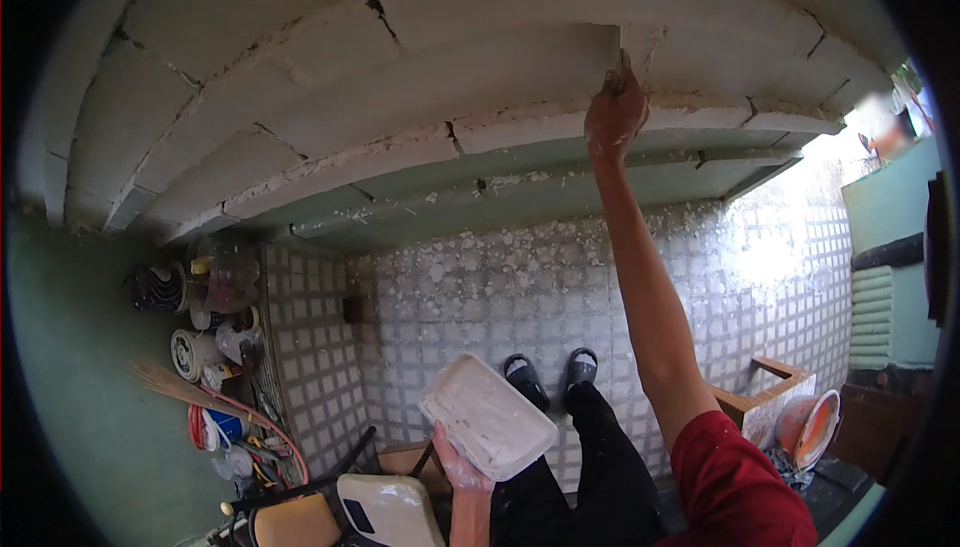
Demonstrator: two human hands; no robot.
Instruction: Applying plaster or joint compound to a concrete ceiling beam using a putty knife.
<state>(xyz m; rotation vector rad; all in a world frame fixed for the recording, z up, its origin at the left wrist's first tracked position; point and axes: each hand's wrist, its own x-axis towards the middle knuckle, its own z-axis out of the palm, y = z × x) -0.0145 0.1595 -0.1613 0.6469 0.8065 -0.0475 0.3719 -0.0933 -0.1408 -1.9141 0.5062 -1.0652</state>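
Note:
My left hand (461, 462), smeared with white, is closed on the near edge of a shallow white plastic tray (490, 415) with rounded corners. Pale residue coats the tray. At the end of my stretched-out right arm, my right hand (616, 117) grips a putty knife (606, 44), its wide grey blade laid against the block wall (480, 57). My fingers hide most of its handle. Pale grey material covers much of the wall, and dark cracks and open joints run between the blocks.
White splatters dot the tiled floor (480, 267) around my sandals. Buckets (192, 354), a broom (165, 385) and tools crowd the left side. Chairs (390, 507) stand close by at lower left. At right are a wooden frame (765, 387) and an orange-lined bucket (808, 427).

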